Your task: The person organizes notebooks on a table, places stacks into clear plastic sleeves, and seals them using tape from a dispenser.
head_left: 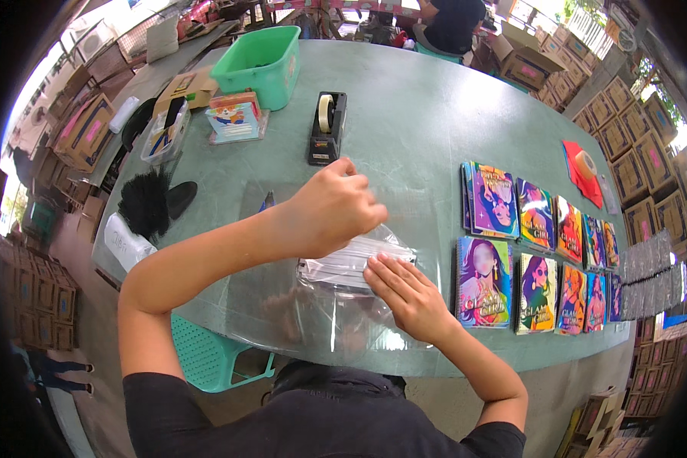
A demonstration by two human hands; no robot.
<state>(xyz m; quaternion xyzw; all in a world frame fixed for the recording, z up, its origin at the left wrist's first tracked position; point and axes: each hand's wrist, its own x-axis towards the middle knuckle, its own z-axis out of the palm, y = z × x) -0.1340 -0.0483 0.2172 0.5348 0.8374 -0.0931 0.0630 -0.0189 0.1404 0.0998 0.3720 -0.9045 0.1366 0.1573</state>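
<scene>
On the green table in front of me lies a stack of thin white-edged items point(351, 262) inside clear plastic, their kind hard to make out. My right hand point(411, 296) rests flat on the right side of the stack, fingers stretched out. Above its far side, my left hand point(337, 208) is closed with curled fingers; what it pinches, if anything, is hidden. Clear plastic sheeting point(282, 309) spreads under and around the stack. Just beyond my left hand stands a black tape dispenser point(328, 133) with a roll of tape.
Rows of colourful spiral notebooks point(485, 282) lie at the right, near clear plastic packets point(653, 275). A tape roll point(585, 165) sits on red material. At the far left are a green bin point(259, 69), small booklets point(235, 118), a clear container point(164, 133) and black bristly material point(145, 202).
</scene>
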